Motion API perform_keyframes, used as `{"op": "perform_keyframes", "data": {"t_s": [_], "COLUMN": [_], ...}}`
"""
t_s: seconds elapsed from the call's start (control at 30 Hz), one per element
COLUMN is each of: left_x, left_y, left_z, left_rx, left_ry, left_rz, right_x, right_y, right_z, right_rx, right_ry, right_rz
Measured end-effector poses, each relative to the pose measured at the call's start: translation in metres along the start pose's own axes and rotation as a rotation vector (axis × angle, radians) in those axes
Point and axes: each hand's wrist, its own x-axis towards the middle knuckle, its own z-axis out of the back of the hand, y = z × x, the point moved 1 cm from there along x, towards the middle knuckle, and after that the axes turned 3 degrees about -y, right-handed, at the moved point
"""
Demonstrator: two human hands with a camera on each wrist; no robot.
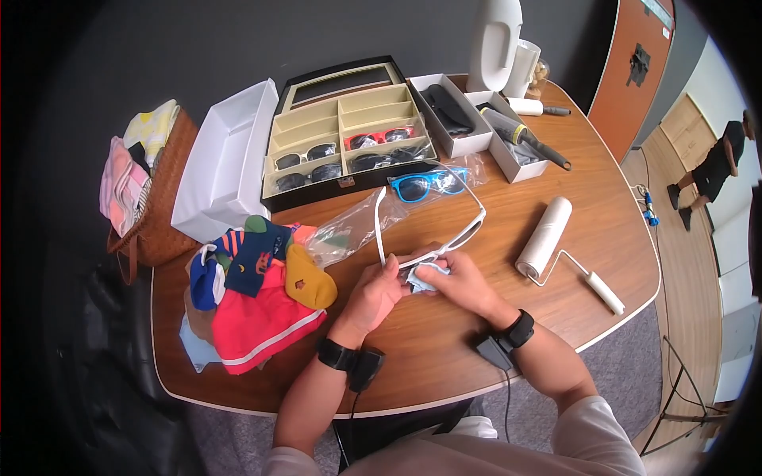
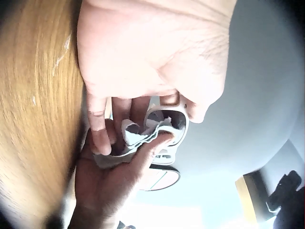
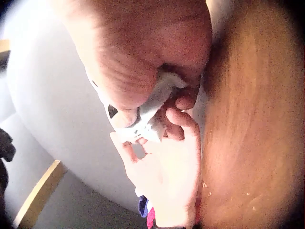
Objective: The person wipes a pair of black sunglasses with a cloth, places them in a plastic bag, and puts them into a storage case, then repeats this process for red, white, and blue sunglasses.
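Observation:
Above the table's front part, my left hand [image 1: 371, 298] holds a pair of white-framed sunglasses [image 1: 379, 226] by one end, its temples pointing up and away from me. A pale blue cloth [image 1: 426, 275] is pinched in my right hand [image 1: 470, 287], thumb on top, against the lens nearest my left hand. In the left wrist view the cloth [image 2: 138, 136] lies bunched over a dark lens [image 2: 177, 123], between both hands. The right wrist view has the cloth [image 3: 159, 100] folded under the right fingers, with the left palm [image 3: 164, 174] facing it.
Blue sunglasses [image 1: 413, 187] lie on clear plastic behind my hands, before an eyewear case [image 1: 305, 127] with several pairs. Socks and red cloth [image 1: 254, 317] are piled left, beside a white box [image 1: 226, 159] and brown basket [image 1: 163, 190]. A lint roller [image 1: 548, 234] lies right.

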Motion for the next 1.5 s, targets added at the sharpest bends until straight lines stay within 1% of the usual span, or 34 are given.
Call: {"op": "perform_keyframes", "data": {"t_s": [0.1,0.23,0.4,0.5,0.6,0.8,0.9,1.03,1.1,1.2,1.23,1.3,1.43,1.5], "left_x": [0.000,-0.005,-0.005,-0.004,-0.004,-0.004,-0.004,-0.003,-0.003,-0.003,-0.003,-0.001,0.001,0.001], "left_y": [0.005,0.008,0.003,0.004,0.002,0.001,0.003,0.002,0.003,0.008,0.010,0.007,0.004,0.006], "left_z": [0.006,0.006,0.003,0.004,0.002,0.001,0.004,0.002,0.005,0.011,0.011,0.007,0.005,0.007], "left_rx": [0.037,0.149,0.115,0.081,0.087,0.097,0.034,0.001,0.054,0.130,0.154,0.087,-0.009,0.004], "left_ry": [0.020,-0.004,0.007,-0.012,-0.018,-0.021,-0.031,-0.057,-0.026,-0.011,-0.010,-0.021,-0.001,-0.007], "left_rz": [0.015,0.020,0.013,0.023,0.022,0.022,0.032,0.048,0.050,0.039,0.035,0.030,0.035,0.025], "right_x": [-0.001,-0.002,-0.002,-0.001,-0.001,-0.001,-0.002,0.001,0.001,-0.002,-0.002,-0.002,-0.002,-0.002], "right_y": [0.005,0.006,0.007,0.007,0.005,0.005,0.008,0.003,0.004,0.008,0.010,0.011,0.010,0.007], "right_z": [-0.002,-0.004,-0.004,-0.002,-0.001,-0.002,-0.002,-0.001,-0.001,-0.003,-0.004,-0.006,-0.003,0.000], "right_rx": [-0.033,-0.112,-0.170,-0.164,-0.121,-0.127,-0.098,-0.041,-0.027,-0.121,-0.116,-0.106,-0.030,-0.009], "right_ry": [-0.012,-0.049,-0.074,-0.030,-0.017,-0.023,-0.015,-0.020,-0.014,-0.038,-0.043,-0.054,-0.043,-0.050], "right_rz": [0.082,0.042,0.066,-0.040,0.039,0.064,0.005,0.065,0.083,-0.015,-0.004,0.020,-0.028,-0.032]}}
